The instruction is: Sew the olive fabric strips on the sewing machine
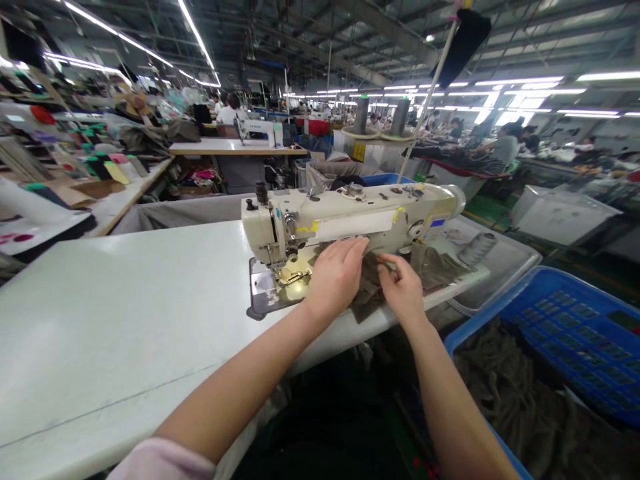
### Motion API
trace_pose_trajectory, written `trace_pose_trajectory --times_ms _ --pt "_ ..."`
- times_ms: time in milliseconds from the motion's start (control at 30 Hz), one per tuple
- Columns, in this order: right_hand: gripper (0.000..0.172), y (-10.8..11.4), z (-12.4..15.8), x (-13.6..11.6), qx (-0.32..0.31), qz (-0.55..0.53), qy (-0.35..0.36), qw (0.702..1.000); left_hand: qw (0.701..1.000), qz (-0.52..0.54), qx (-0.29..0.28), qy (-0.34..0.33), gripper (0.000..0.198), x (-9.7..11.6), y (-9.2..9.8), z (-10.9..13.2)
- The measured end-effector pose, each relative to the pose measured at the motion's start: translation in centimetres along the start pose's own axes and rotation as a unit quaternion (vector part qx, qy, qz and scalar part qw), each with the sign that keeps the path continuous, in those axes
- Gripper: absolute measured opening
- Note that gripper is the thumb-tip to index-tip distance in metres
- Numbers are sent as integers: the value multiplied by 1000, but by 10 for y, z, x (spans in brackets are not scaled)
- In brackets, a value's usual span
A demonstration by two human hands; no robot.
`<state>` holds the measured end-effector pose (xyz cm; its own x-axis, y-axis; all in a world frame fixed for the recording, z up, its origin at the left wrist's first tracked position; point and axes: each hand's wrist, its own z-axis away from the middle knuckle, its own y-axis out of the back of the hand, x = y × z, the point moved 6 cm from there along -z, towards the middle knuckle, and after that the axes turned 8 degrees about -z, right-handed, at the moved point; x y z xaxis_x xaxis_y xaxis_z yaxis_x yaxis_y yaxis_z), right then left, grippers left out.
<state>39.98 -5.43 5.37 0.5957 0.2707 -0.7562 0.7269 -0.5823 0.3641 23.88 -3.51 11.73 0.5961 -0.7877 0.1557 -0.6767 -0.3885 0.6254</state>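
Observation:
A cream industrial sewing machine stands on the pale table. Dark olive fabric lies beneath its arm, to the right of the metal needle plate. My left hand rests over the left part of this fabric, back upward, with its fingers stretched out; the fingertips are partly hidden. Close on its right, my right hand pinches the fabric between thumb and forefinger. Another folded olive piece lies right of my right hand, near a grey thread cone. No fabric shows under the presser foot.
A blue plastic basket with olive fabric pieces stands at the right, below table height. The white tabletop stretches left. Two dark thread cones stand behind the machine, beside a slanted pole. Other workstations and people fill the background.

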Motion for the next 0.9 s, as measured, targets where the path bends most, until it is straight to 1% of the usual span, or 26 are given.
trace_pose_trajectory --times_ms 33,67,100,133,167,200,233,267,300,333,367,400,433,467,533,600,667,700,800,833,900 --pt "26 -1 2 4 -17 -3 -15 1000 999 29 28 11 34 1 20 0" --pt "20 -2 3 6 -31 -5 -26 999 997 60 42 35 34 1 39 0" --pt "17 -1 4 8 -38 -9 -37 999 992 94 41 68 33 -1 57 -1" --pt "16 0 5 9 -35 -15 -49 998 985 134 21 108 32 -4 72 0" --pt "19 2 6 7 -26 -22 -59 998 972 181 -16 149 30 -8 83 1" --pt "24 4 8 3 -11 -28 -66 997 952 230 -58 192 28 -14 90 4" --pt "31 5 10 -3 -9 -46 -75 996 926 277 -101 237 27 -20 94 8" --pt "40 2 13 -9 -25 -81 -91 992 895 318 -137 281 26 -27 95 15" --pt "48 -5 18 -17 -63 -130 -114 983 864 349 -162 324 27 -35 95 23" --pt "53 -14 24 -25 -116 -185 -141 966 837 369 -176 364 29 -44 95 32" --pt "54 -25 33 -33 -176 -236 -166 941 816 378 -180 398 31 -54 95 42" --pt "51 -35 43 -41 -230 -273 -186 915 802 379 -178 426 34 -63 95 51" --pt "46 -44 53 -46 -269 -292 -201 896 791 377 -176 448 35 -72 95 61" --pt "39 -50 61 -49 -287 -290 -212 888 782 375 -173 466 37 -80 95 71" --pt "31 -62 77 -48 -292 -272 -233 887 766 375 -177 492 37 -93 96 88" --pt "28 -73 91 -43 -287 -258 -254 887 754 379 -190 501 39 -102 96 101" --pt "28 -83 102 -43 -292 -258 -267 882 758 369 -197 500 41 -110 96 108" --pt "28 -87 107 -45 -296 -262 -270 878 767 354 -192 500 41 -115 97 111" --pt "29 -94 115 -51 -296 -278 -279 870 796 286 -148 513 38 -135 102 116" --pt "31 -95 117 -53 -295 -283 -281 868 799 269 -136 520 38 -141 104 118" --pt "36 -95 120 -55 -299 -292 -288 862 796 259 -124 534 40 -152 105 122"
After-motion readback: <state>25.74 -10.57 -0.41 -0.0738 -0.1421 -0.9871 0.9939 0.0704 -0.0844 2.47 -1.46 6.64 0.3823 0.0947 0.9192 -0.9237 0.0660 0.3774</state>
